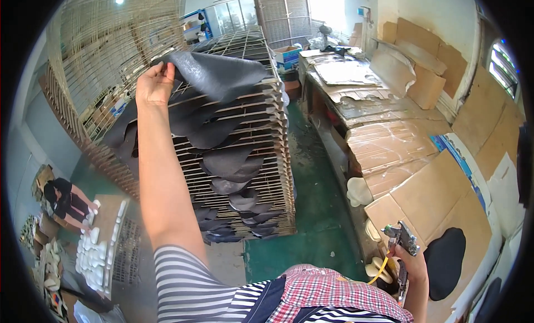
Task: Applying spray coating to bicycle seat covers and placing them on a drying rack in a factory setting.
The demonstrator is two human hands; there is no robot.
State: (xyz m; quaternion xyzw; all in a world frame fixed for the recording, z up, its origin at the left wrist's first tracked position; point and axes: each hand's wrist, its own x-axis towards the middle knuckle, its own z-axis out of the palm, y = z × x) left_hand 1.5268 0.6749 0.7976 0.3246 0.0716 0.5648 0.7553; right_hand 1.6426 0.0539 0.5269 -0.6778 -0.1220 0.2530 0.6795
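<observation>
My left hand is raised at the end of a stretched arm, its fingers pinched on the edge of a black flexible sheet. The sheet looks shiny on top and spreads to the right over the upper part of a wire drying rack. Similar black pieces hang over the rack's lower shelves. At the lower right my right hand is wrapped round a metal spray gun with a yellow hose. Beside it a rounded black piece lies on cardboard.
A long workbench covered with cardboard runs along the right wall. Pale rounded pads stick out at its edge. On the far left another person stands by a table with white pieces. A blue-and-white box stands behind the rack.
</observation>
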